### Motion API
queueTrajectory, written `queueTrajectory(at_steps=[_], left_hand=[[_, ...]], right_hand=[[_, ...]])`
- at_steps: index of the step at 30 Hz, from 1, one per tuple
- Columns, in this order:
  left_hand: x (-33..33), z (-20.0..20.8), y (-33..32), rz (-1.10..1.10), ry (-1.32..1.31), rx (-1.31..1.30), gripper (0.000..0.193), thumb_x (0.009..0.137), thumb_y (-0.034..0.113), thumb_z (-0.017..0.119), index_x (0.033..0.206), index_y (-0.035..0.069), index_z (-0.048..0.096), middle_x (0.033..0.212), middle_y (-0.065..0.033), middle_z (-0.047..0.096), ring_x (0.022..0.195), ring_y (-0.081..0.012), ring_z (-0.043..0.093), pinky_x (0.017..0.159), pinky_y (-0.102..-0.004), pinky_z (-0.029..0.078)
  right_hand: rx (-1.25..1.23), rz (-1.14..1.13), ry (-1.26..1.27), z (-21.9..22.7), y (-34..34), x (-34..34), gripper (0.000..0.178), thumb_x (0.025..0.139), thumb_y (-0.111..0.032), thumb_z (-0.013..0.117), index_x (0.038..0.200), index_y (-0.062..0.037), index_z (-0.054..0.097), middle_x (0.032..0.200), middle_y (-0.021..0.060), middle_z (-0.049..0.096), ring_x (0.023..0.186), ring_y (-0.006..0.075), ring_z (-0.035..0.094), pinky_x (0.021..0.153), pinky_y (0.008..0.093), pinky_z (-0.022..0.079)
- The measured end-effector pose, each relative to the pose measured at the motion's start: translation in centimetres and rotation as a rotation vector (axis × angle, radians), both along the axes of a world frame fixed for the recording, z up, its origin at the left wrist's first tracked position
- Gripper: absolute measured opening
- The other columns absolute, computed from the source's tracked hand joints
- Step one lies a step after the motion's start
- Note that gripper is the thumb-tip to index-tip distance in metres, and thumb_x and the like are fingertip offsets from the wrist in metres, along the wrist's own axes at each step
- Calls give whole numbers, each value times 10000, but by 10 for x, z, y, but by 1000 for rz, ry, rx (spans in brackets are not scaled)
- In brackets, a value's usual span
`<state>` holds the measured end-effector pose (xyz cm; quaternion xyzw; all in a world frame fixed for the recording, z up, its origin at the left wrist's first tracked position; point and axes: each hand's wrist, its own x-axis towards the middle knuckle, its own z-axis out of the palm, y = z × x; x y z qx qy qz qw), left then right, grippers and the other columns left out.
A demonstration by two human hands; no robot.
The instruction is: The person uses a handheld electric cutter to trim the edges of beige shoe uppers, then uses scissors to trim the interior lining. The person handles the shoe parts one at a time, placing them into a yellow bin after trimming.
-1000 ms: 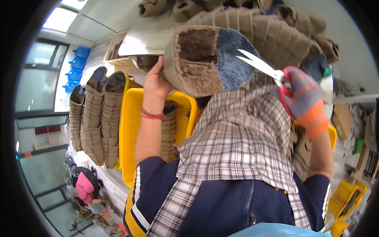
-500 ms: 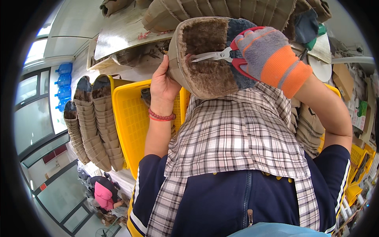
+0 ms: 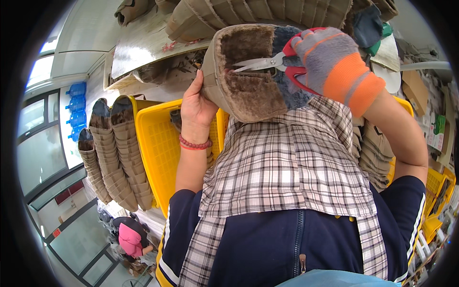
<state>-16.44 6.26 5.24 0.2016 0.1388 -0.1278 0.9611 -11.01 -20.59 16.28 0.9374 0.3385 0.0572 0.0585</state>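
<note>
A khaki fabric piece with brown fur lining [image 3: 253, 103] is held up before my chest, its open side facing me. Part of the lining at its right end is dark blue-grey. My bare left hand [image 3: 198, 105] grips its left edge, the thumb pointing up along the outside. In a grey and orange glove, my right hand [image 3: 330, 62] is closed round the red handles of a pair of scissors [image 3: 273, 62]. The scissor blades are parted and point left inside the piece, over the fur. Fingertips of the left hand behind the piece are mostly hidden.
A table [image 3: 143, 50] beyond carries a row of nested khaki pieces [image 3: 267, 16]. Left of me stand a yellow basket [image 3: 155, 143] and tall stacks of similar pieces [image 3: 131, 158]. Another stack [image 3: 375, 153] is on the right. A person in pink [image 3: 130, 239] is farther off at left.
The scissor blades have opened wider. My right hand has shifted slightly right and down, while my left hand keeps its hold on the piece.
</note>
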Motion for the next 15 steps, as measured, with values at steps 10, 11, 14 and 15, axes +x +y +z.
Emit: queueTrajectory(at_steps=[10, 11, 14, 15], left_hand=[[3, 3, -3, 41, 184, -15, 384, 953, 191, 486, 1267, -31, 472, 1329, -189, 472, 1272, -359, 375, 1083, -527, 279], [3, 4, -4, 30, 190, -32, 384, 954, 191, 485, 1267, -31, 472, 1328, -188, 473, 1268, -358, 381, 1083, -527, 280], [3, 4, -4, 9, 204, -71, 386, 956, 193, 483, 1269, -31, 469, 1323, -186, 479, 1260, -353, 394, 1082, -525, 283], [4, 4, -4, 10, 205, -74, 387, 956, 193, 484, 1271, -31, 467, 1320, -186, 482, 1260, -351, 395, 1082, -524, 285]], right_hand=[[-221, 65, -154, -11, 5, 11, 183, 737, -211, 691, 891, -115, 670, 845, 42, 659, 794, 188, 650, 641, 300, 521], [-240, 83, -177, -11, 6, 11, 179, 736, -205, 689, 891, -117, 671, 839, 38, 660, 782, 187, 651, 639, 301, 521], [-265, 121, -217, -14, 8, 10, 170, 732, -191, 684, 887, -122, 671, 824, 29, 660, 757, 186, 650, 632, 307, 520], [-251, 122, -214, -16, 8, 11, 169, 728, -188, 684, 883, -122, 670, 821, 27, 659, 755, 187, 649, 627, 310, 518]])
